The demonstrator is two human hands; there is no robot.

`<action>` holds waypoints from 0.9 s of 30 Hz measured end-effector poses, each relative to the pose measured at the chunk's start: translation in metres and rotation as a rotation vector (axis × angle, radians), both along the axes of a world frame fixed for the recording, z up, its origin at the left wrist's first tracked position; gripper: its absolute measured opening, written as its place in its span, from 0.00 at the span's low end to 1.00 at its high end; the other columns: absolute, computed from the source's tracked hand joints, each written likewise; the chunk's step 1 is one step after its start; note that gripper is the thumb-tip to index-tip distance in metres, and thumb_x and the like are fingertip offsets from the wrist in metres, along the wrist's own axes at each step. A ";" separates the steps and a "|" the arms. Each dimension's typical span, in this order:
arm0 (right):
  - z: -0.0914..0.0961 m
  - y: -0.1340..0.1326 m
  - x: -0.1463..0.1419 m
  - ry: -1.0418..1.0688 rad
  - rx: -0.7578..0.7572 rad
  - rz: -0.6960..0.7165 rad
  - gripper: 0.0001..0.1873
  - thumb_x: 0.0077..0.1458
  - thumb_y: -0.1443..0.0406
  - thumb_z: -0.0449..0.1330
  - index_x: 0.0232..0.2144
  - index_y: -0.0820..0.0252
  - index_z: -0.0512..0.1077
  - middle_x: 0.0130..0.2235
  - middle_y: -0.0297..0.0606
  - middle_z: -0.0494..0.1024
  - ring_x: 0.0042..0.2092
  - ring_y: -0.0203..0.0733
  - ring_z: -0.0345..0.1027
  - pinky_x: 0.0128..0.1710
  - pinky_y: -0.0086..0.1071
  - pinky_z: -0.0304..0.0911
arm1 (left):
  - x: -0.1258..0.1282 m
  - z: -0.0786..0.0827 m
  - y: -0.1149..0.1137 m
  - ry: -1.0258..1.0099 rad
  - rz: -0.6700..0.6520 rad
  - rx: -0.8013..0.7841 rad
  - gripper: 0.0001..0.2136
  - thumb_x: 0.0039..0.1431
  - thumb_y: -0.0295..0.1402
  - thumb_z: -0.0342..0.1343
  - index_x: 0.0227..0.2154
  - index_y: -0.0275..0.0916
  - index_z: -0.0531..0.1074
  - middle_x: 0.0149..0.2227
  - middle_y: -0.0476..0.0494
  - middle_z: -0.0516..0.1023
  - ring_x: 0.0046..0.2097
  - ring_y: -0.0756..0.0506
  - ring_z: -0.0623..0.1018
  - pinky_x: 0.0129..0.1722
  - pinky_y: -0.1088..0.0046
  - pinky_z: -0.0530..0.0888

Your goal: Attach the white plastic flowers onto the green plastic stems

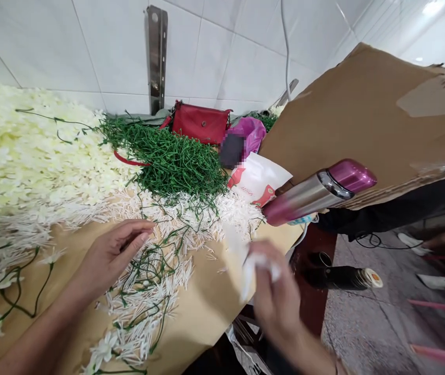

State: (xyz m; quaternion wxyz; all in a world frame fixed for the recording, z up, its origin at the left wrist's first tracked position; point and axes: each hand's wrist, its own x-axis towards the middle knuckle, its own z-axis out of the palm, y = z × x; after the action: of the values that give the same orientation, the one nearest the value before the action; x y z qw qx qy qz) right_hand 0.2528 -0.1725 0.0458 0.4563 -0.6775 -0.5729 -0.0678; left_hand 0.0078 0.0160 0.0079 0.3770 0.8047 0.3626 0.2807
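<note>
My right hand (pixel 275 291), blurred by motion, is closed on a crumpled white tissue (pixel 250 271) over the right part of the brown paper tabletop (pixel 202 307). Loosely bent, my left hand (pixel 119 250) hovers beside the white stick-like flower parts (pixel 156 307), with a gap between thumb and fingers and nothing visible in it. Among those white pieces lie green plastic stems (pixel 163 255). A heap of green stems (pixel 179 161) sits farther back. Cream artificial blossoms (pixel 46 151) are piled high on the left.
Behind the stems are a red purse (pixel 201 122) and a purple bag (pixel 251 133). A tissue pack (pixel 259 179) stands near a pink-and-silver thermos (pixel 320 190). Cardboard (pixel 363 120) leans at the right. A dark bottle (pixel 343 277) and another person's feet show beyond the table edge.
</note>
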 end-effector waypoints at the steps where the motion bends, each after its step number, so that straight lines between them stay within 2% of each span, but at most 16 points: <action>1: -0.015 -0.019 -0.014 0.050 -0.102 0.220 0.16 0.71 0.67 0.45 0.53 0.50 0.68 0.38 0.40 0.79 0.39 0.44 0.75 0.37 0.36 0.72 | 0.000 0.000 0.001 0.001 0.000 0.005 0.21 0.64 0.52 0.52 0.44 0.41 0.80 0.46 0.42 0.84 0.47 0.43 0.82 0.49 0.71 0.77; 2: -0.030 -0.037 -0.025 0.036 -0.152 0.391 0.18 0.72 0.66 0.44 0.59 0.50 0.65 0.39 0.40 0.80 0.39 0.43 0.76 0.38 0.35 0.73 | -0.001 -0.001 0.001 0.003 -0.001 0.008 0.21 0.64 0.52 0.52 0.43 0.42 0.80 0.46 0.42 0.84 0.47 0.43 0.82 0.49 0.70 0.78; 4: -0.055 -0.066 -0.034 -0.060 -0.187 0.577 0.20 0.71 0.56 0.50 0.62 0.48 0.65 0.43 0.37 0.84 0.47 0.42 0.78 0.47 0.32 0.73 | -0.001 -0.002 0.002 0.008 -0.005 0.002 0.21 0.63 0.52 0.53 0.43 0.42 0.80 0.45 0.42 0.84 0.46 0.42 0.82 0.50 0.69 0.77; 5: -0.064 -0.076 -0.034 -0.197 -0.287 0.642 0.23 0.72 0.58 0.48 0.66 0.52 0.61 0.52 0.39 0.83 0.56 0.43 0.75 0.56 0.34 0.69 | -0.001 -0.003 0.003 0.009 -0.005 -0.004 0.21 0.63 0.53 0.53 0.43 0.42 0.80 0.46 0.43 0.84 0.46 0.42 0.82 0.50 0.68 0.77; 6: -0.070 -0.085 -0.030 -0.294 -0.379 0.648 0.24 0.73 0.61 0.46 0.68 0.53 0.59 0.58 0.38 0.80 0.64 0.42 0.68 0.63 0.35 0.62 | -0.002 -0.004 0.003 0.010 -0.005 -0.014 0.21 0.62 0.53 0.54 0.44 0.42 0.80 0.46 0.43 0.84 0.47 0.42 0.82 0.51 0.67 0.76; 9: -0.078 -0.100 -0.011 -0.410 -0.521 0.548 0.30 0.72 0.62 0.43 0.73 0.58 0.49 0.70 0.38 0.65 0.74 0.42 0.47 0.72 0.40 0.46 | -0.002 -0.006 0.003 0.015 0.006 -0.044 0.22 0.61 0.54 0.54 0.45 0.43 0.79 0.48 0.43 0.83 0.48 0.42 0.81 0.54 0.65 0.75; 11: -0.080 -0.104 0.008 -0.368 -0.540 0.394 0.33 0.70 0.64 0.44 0.74 0.60 0.45 0.72 0.42 0.58 0.75 0.44 0.42 0.73 0.44 0.42 | -0.003 -0.006 0.002 0.027 0.012 -0.050 0.23 0.60 0.56 0.54 0.44 0.43 0.79 0.48 0.43 0.83 0.49 0.41 0.81 0.54 0.65 0.75; 13: -0.081 -0.103 0.032 -0.302 -0.548 0.257 0.33 0.70 0.67 0.43 0.74 0.55 0.44 0.73 0.41 0.55 0.75 0.43 0.43 0.73 0.47 0.43 | -0.003 -0.006 0.001 0.044 0.011 -0.057 0.24 0.59 0.57 0.54 0.44 0.43 0.80 0.48 0.42 0.83 0.49 0.41 0.81 0.55 0.64 0.74; 16: -0.083 -0.092 0.074 -0.201 -0.530 0.139 0.31 0.72 0.62 0.42 0.74 0.49 0.48 0.73 0.39 0.56 0.75 0.46 0.45 0.72 0.54 0.45 | -0.002 -0.003 0.000 0.058 0.018 -0.078 0.26 0.58 0.59 0.54 0.44 0.43 0.80 0.48 0.42 0.84 0.49 0.40 0.82 0.56 0.62 0.74; 20: -0.086 -0.064 0.120 -0.069 -0.527 0.000 0.27 0.73 0.57 0.42 0.70 0.50 0.59 0.72 0.41 0.60 0.74 0.48 0.49 0.72 0.57 0.46 | 0.000 0.001 -0.001 0.066 0.039 -0.106 0.29 0.56 0.62 0.53 0.43 0.42 0.80 0.47 0.41 0.84 0.48 0.39 0.82 0.55 0.61 0.75; 23: -0.087 -0.045 0.133 -0.040 -0.550 -0.035 0.29 0.73 0.53 0.40 0.67 0.55 0.65 0.70 0.45 0.63 0.73 0.48 0.50 0.72 0.57 0.46 | 0.002 0.003 0.000 0.070 0.044 -0.098 0.30 0.55 0.63 0.52 0.43 0.42 0.80 0.47 0.41 0.84 0.49 0.39 0.82 0.56 0.60 0.75; 27: -0.085 -0.023 0.124 -0.075 -0.612 -0.106 0.31 0.72 0.51 0.40 0.67 0.57 0.65 0.71 0.47 0.60 0.74 0.51 0.47 0.72 0.57 0.45 | 0.003 0.005 0.000 0.087 0.028 -0.076 0.30 0.54 0.64 0.52 0.42 0.43 0.81 0.47 0.41 0.84 0.48 0.39 0.82 0.55 0.62 0.76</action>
State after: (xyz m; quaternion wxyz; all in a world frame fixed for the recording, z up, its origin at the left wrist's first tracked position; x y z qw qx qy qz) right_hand 0.3772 -0.1957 -0.0395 0.2054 -0.8094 -0.5471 0.0591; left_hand 0.0106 0.0159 0.0134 0.3873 0.7962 0.4001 0.2365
